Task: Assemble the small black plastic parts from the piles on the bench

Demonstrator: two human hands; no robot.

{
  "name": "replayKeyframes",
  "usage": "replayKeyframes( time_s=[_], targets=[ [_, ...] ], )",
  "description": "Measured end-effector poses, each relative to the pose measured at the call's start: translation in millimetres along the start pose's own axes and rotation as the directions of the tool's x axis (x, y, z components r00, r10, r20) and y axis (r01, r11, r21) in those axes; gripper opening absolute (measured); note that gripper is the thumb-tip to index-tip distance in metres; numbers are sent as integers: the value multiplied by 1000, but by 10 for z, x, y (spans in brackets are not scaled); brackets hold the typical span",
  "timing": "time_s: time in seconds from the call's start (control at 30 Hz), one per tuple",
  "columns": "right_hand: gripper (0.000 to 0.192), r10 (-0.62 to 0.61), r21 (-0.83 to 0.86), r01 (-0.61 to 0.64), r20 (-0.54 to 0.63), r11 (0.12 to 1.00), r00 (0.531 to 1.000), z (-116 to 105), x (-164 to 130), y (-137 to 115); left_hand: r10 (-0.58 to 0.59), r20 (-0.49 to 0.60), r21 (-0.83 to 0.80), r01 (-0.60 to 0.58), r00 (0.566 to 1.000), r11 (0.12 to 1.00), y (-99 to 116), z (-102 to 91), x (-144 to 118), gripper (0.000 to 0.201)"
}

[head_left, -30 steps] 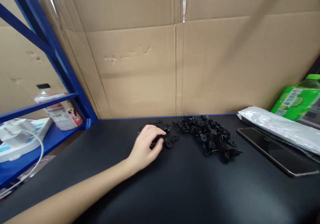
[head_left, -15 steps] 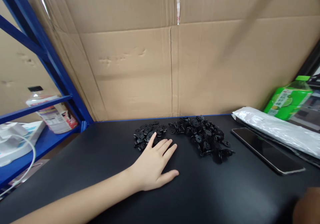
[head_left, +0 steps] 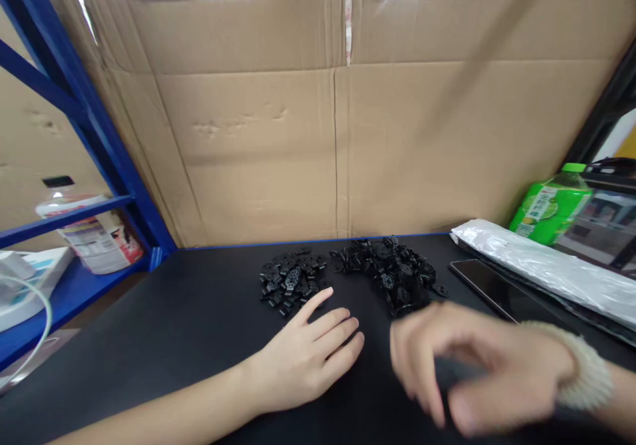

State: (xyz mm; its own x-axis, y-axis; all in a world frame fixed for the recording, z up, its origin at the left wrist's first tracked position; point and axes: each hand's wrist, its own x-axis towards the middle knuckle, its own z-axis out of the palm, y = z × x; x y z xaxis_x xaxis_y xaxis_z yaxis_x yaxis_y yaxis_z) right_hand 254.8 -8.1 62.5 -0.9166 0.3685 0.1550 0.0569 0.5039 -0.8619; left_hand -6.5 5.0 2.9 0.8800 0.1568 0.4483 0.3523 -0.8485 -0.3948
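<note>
Head view: the left hand (head_left: pixel 308 359) lies flat, palm down on the black worktop (head_left: pixel 163 326), grip open, fingertips just short of the small pile of black plastic parts (head_left: pixel 288 281). The right hand (head_left: pixel 477 365) hovers blurred, fingers spread loosely downward, holding nothing, near the larger black heap (head_left: pixel 392 269).

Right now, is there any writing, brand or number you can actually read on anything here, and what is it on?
None can be read.
Green plastic bottle with a green cap: its label has print, too blurred to read.
Clear plastic bottle with a black cap on the blue metal shelf: label print too small to read.
Brown cardboard sheets: no print visible.
</note>
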Motion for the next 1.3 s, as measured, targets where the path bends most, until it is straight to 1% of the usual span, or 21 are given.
replayKeyframes(
  time_s=[0.03, 0.07, 0.13, 0.17, 0.2, 0.3, 0.37, 0.47, 0.63, 0.73, 0.83, 0.9, 0.93, 0.97, 1.0, 1.03, 1.1, 1.13, 1.2, 1.23, 1.3],
  targets=[
    [32, 6, -155, -27, -138, 988, 990, -179, -21, 19, 13, -40, 13, -12, 999, 1000, 8, 9, 3, 25],
    [26, -16, -341, -91, -297, 936, 955, -365, -46, 47, 25, -68, 19, -24, 997, 1000, 15, 14, 9, 24],
    [19, -76, -616, -308, -516, 725, 853, -733, -95, 127, 40, -90, 10, -39, 995, 999, 26, 15, 26, 22],
    [20, -97, -674, -375, -553, 637, 828, -902, -109, 177, 43, -98, 3, -43, 994, 999, 30, 12, 35, 22],
    [22, -71, -685, -414, -561, 599, 825, -1051, -112, 231, 42, -104, -2, -43, 994, 999, 33, 8, 42, 22],
    [27, -19, -679, -430, -547, 595, 837, -1329, -33, 410, 33, -108, -17, -35, 994, 999, 31, -1, 55, 22],
    [25, -3, -686, -433, -536, 585, 844, -1365, 76, 533, 34, -97, -34, -37, 995, 999, 22, -2, 57, 22],
    [18, -8, -691, -459, -558, 558, 830, -1288, 241, 696, 37, -83, -55, -41, 996, 998, 2, -8, 66, 24],
    [13, -67, -641, -508, -656, 576, 752, -1181, 329, 810, 26, -76, -88, -33, 997, 996, -14, -11, 90, 27],
    [14, -125, -606, -511, -710, 609, 693, -1177, 301, 761, 13, -74, -123, -22, 997, 992, -25, 3, 81, 26],
    [17, -173, -569, -496, -753, 655, 635, -1125, 270, 614, 0, -78, -157, -12, 997, 988, -30, 2, 55, 23],
    [19, -177, -541, -469, -765, 698, 619, -1011, 259, 464, -17, -94, -218, -4, 995, 976, -3, -15, 44, 27],
    [19, -155, -516, -442, -760, 734, 631, -922, 258, 383, -68, -105, -283, 35, 992, 959, 25, -27, 47, 31],
    [19, -116, -487, -401, -736, 776, 667, -813, 261, 306, -162, -115, -374, 108, 980, 921, 64, -39, 57, 34],
    [15, -29, -361, -324, -705, 875, 708, -686, 269, 240, -293, -111, -486, 205, 950, 850, 110, -49, 75, 38],
    [13, 62, -229, -275, -653, 934, 755, -546, 281, 191, -431, -78, -608, 300, 899, 735, 161, -58, 100, 43],
    [13, 199, -29, -249, -520, 968, 831, -254, 316, 162, -626, 76, -808, 416, 776, 417, 258, -64, 162, 57],
    [13, 233, 46, -240, -471, 970, 851, -115, 335, 182, -656, 172, -867, 429, 735, 253, 296, -60, 191, 62],
    [14, 275, 183, -215, -432, 959, 859, 123, 371, 276, -645, 348, -904, 427, 680, -37, 342, -38, 229, 59],
    [15, 285, 230, -200, -440, 952, 852, 213, 384, 338, -635, 420, -892, 425, 649, -155, 350, -23, 234, 53],
    [16, 290, 277, -170, -481, 946, 827, 330, 398, 462, -612, 525, -849, 414, 591, -328, 343, 10, 222, 46]
  ],
)
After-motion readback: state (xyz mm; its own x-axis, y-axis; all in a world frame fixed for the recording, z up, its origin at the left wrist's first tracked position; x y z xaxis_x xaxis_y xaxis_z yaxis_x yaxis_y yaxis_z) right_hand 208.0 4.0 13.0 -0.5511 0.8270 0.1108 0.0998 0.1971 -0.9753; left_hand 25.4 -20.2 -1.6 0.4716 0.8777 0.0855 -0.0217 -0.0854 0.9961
